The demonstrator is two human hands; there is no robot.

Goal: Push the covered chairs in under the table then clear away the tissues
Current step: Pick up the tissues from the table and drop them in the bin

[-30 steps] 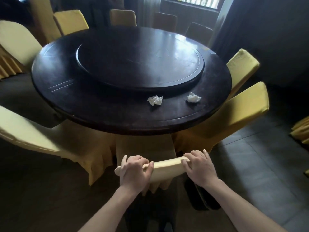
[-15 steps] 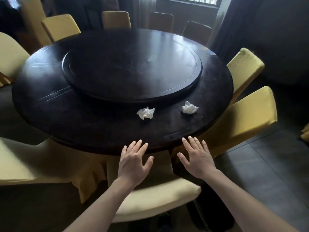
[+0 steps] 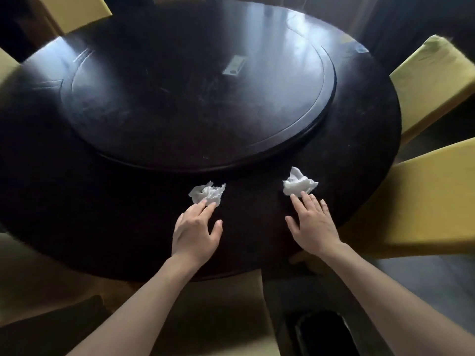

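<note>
Two crumpled white tissues lie on the near part of the dark round table [image 3: 102, 227]. My left hand [image 3: 196, 231] is open, palm down, its fingertips touching the near edge of the left tissue [image 3: 207, 192]. My right hand [image 3: 312, 223] is open too, fingertips touching the right tissue [image 3: 299, 185]. Neither tissue is gripped. A yellow-covered chair [image 3: 218, 317] stands directly below me, its seat tucked under the table edge, between my forearms.
A large dark turntable [image 3: 200, 80] fills the table's middle. Yellow-covered chairs ring the table: two on the right [image 3: 424, 196] [image 3: 434, 75], one at the far left [image 3: 77, 9], one at the near left [image 3: 38, 278]. A dark bin [image 3: 323, 335] stands on the floor at the lower right.
Both hands let go of the chair back, which now sits in under the table. They then reached forward over the table until the fingertips touch the tissues. The view moved closer to the table.
</note>
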